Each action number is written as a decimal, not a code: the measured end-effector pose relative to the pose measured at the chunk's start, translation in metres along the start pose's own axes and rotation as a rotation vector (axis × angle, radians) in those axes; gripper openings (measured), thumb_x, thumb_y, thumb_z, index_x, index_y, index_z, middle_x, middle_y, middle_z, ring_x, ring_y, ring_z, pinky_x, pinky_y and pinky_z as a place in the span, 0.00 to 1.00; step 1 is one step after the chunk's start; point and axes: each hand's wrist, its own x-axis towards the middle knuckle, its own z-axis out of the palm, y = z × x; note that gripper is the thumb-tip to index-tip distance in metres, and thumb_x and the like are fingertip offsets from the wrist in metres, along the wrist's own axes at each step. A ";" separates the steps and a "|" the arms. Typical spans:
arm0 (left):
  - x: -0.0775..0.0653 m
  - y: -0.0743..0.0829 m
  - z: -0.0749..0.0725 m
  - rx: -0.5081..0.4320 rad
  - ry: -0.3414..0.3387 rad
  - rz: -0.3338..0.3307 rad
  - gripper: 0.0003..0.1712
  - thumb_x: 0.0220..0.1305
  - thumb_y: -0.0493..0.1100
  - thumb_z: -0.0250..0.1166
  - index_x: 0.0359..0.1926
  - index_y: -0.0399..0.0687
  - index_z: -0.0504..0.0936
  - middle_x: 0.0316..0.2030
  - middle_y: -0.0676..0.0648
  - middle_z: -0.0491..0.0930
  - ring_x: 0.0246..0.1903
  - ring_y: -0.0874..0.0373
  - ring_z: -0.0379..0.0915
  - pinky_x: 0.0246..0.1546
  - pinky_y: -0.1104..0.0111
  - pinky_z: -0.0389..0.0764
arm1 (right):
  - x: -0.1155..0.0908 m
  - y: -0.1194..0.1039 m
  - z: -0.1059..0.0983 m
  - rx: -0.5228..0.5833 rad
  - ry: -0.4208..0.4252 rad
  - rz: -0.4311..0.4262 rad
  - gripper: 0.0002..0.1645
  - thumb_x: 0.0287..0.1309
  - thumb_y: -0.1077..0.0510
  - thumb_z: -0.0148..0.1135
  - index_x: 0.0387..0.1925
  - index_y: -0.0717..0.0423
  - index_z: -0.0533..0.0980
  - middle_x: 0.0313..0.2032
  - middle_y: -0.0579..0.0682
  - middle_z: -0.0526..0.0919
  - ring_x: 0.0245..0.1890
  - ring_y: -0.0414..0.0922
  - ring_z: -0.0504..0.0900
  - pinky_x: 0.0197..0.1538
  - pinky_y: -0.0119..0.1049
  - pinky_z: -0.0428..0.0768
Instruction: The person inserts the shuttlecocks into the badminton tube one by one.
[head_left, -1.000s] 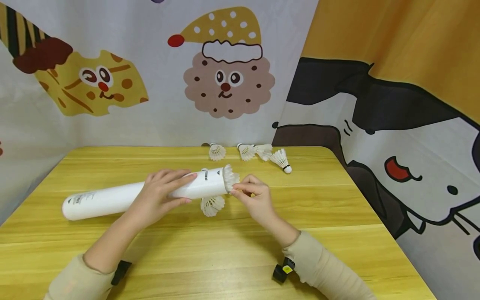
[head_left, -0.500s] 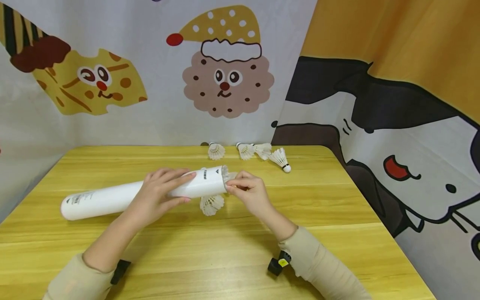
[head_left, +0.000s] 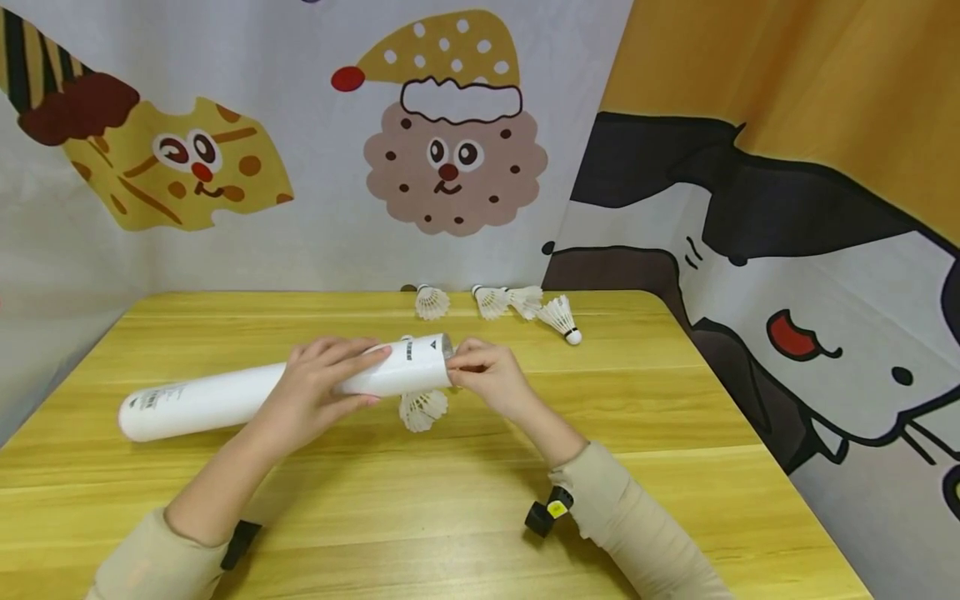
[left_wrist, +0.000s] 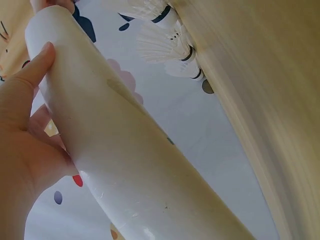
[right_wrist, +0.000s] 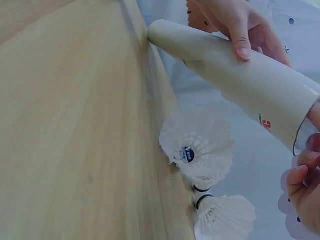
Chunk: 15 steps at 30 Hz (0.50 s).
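Note:
My left hand (head_left: 322, 383) grips a long white shuttlecock tube (head_left: 202, 400) around its upper half, the thumb along the near side. The tube lies slanted above the table, mouth to the right and raised. At that mouth is my right hand (head_left: 491, 379), with bent fingertips (right_wrist: 312, 142) reaching just inside the rim. The shuttlecock it pinched is now inside the tube and hidden from view. Under the tube, near its mouth, lies a shuttlecock (head_left: 423, 411) with feathers toward me. The left wrist view shows the tube's blank side and my left thumb (left_wrist: 37, 65) on it.
Several white shuttlecocks lie along the table's far edge: a single shuttlecock (head_left: 432, 302), two touching, and a rightmost shuttlecock (head_left: 560, 319) with its cork toward me. A printed curtain (head_left: 315, 258) hangs right behind the wooden table (head_left: 420, 517).
My right hand has moved left to the tube's mouth, and the feathers that stuck out there have gone inside. The left hand and tube have hardly moved.

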 end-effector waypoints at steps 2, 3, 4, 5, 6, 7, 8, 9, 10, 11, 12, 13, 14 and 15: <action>0.000 0.000 0.000 -0.003 -0.009 -0.001 0.41 0.45 0.44 0.78 0.64 0.58 0.75 0.57 0.47 0.76 0.51 0.48 0.68 0.48 0.48 0.61 | 0.001 -0.001 0.000 0.015 -0.024 0.023 0.08 0.49 0.80 0.58 0.34 0.79 0.79 0.30 0.58 0.78 0.29 0.40 0.73 0.34 0.30 0.76; 0.000 0.001 0.000 -0.003 -0.013 -0.002 0.41 0.45 0.44 0.78 0.64 0.58 0.75 0.57 0.47 0.76 0.51 0.48 0.69 0.48 0.48 0.61 | 0.002 -0.002 0.001 0.023 -0.030 0.032 0.09 0.48 0.80 0.58 0.34 0.80 0.79 0.30 0.57 0.78 0.29 0.40 0.73 0.34 0.30 0.76; 0.000 0.001 0.001 -0.002 -0.016 -0.004 0.42 0.45 0.44 0.78 0.64 0.59 0.74 0.58 0.47 0.75 0.51 0.48 0.69 0.48 0.48 0.61 | 0.003 -0.002 0.001 0.029 -0.035 0.037 0.09 0.48 0.81 0.57 0.34 0.80 0.78 0.29 0.55 0.78 0.30 0.40 0.73 0.34 0.30 0.76; 0.000 0.001 0.001 0.002 -0.017 -0.006 0.42 0.45 0.44 0.78 0.64 0.59 0.74 0.58 0.47 0.75 0.51 0.48 0.69 0.48 0.48 0.61 | 0.003 0.001 0.001 0.032 -0.037 0.043 0.09 0.48 0.81 0.57 0.34 0.80 0.78 0.29 0.54 0.78 0.30 0.40 0.73 0.34 0.30 0.76; 0.000 0.001 0.001 0.004 -0.018 -0.009 0.42 0.44 0.44 0.78 0.64 0.59 0.74 0.58 0.47 0.75 0.51 0.48 0.69 0.48 0.48 0.61 | 0.004 0.004 0.001 0.035 -0.036 0.048 0.09 0.48 0.81 0.57 0.34 0.79 0.79 0.29 0.53 0.79 0.30 0.40 0.73 0.34 0.30 0.76; 0.000 0.001 0.001 0.005 -0.019 -0.010 0.42 0.44 0.44 0.78 0.64 0.59 0.74 0.58 0.47 0.75 0.51 0.48 0.69 0.48 0.48 0.61 | 0.005 0.007 0.001 0.036 -0.033 0.048 0.09 0.48 0.81 0.57 0.34 0.79 0.79 0.30 0.52 0.79 0.30 0.40 0.74 0.34 0.30 0.77; 0.000 0.001 0.001 0.006 -0.020 -0.010 0.42 0.44 0.44 0.78 0.64 0.59 0.74 0.58 0.47 0.75 0.51 0.48 0.69 0.48 0.48 0.61 | 0.005 0.012 0.001 0.038 -0.031 0.046 0.09 0.48 0.81 0.58 0.34 0.79 0.79 0.30 0.52 0.79 0.30 0.41 0.74 0.35 0.31 0.77; 0.000 0.001 0.001 0.006 -0.022 -0.010 0.42 0.44 0.43 0.78 0.64 0.59 0.74 0.58 0.47 0.75 0.51 0.48 0.69 0.48 0.48 0.61 | 0.006 0.016 0.000 0.040 -0.029 0.045 0.09 0.48 0.81 0.58 0.34 0.78 0.79 0.31 0.52 0.79 0.30 0.41 0.74 0.35 0.31 0.77; 0.000 0.001 0.000 0.005 -0.024 -0.010 0.42 0.44 0.43 0.77 0.64 0.59 0.74 0.58 0.47 0.75 0.51 0.48 0.69 0.47 0.48 0.61 | 0.006 0.021 0.000 0.042 -0.026 0.042 0.09 0.48 0.81 0.59 0.34 0.78 0.79 0.31 0.53 0.80 0.31 0.41 0.75 0.35 0.31 0.78; 0.000 0.002 0.000 0.006 -0.027 -0.010 0.42 0.44 0.43 0.77 0.64 0.59 0.74 0.58 0.48 0.75 0.51 0.48 0.69 0.47 0.49 0.62 | 0.007 0.026 0.000 0.043 -0.024 0.040 0.09 0.49 0.80 0.59 0.35 0.78 0.79 0.32 0.54 0.80 0.31 0.41 0.75 0.36 0.32 0.78; 0.000 0.002 0.000 0.007 -0.029 -0.011 0.42 0.45 0.43 0.77 0.64 0.59 0.74 0.58 0.48 0.75 0.51 0.49 0.69 0.47 0.49 0.62 | 0.007 0.028 0.000 0.043 -0.022 0.036 0.09 0.49 0.80 0.60 0.35 0.77 0.79 0.33 0.55 0.80 0.31 0.42 0.76 0.36 0.32 0.78; 0.000 0.002 0.000 0.009 -0.030 -0.012 0.42 0.45 0.44 0.77 0.64 0.59 0.74 0.58 0.48 0.75 0.51 0.49 0.69 0.47 0.49 0.62 | 0.007 0.030 0.000 0.042 -0.020 0.030 0.08 0.50 0.80 0.60 0.35 0.77 0.80 0.33 0.55 0.80 0.31 0.42 0.76 0.36 0.32 0.78; 0.000 0.002 0.000 0.011 -0.032 -0.013 0.42 0.45 0.44 0.77 0.65 0.59 0.74 0.58 0.48 0.75 0.51 0.49 0.69 0.47 0.49 0.62 | 0.007 0.032 0.000 0.041 -0.018 0.023 0.08 0.50 0.79 0.60 0.35 0.76 0.80 0.34 0.56 0.80 0.31 0.42 0.76 0.36 0.33 0.78; 0.000 0.002 -0.001 0.012 -0.032 -0.014 0.42 0.45 0.44 0.77 0.65 0.59 0.74 0.58 0.48 0.75 0.51 0.49 0.69 0.47 0.49 0.62 | 0.007 0.033 -0.001 0.038 -0.017 0.017 0.08 0.50 0.79 0.61 0.35 0.75 0.80 0.34 0.57 0.80 0.32 0.42 0.76 0.36 0.33 0.79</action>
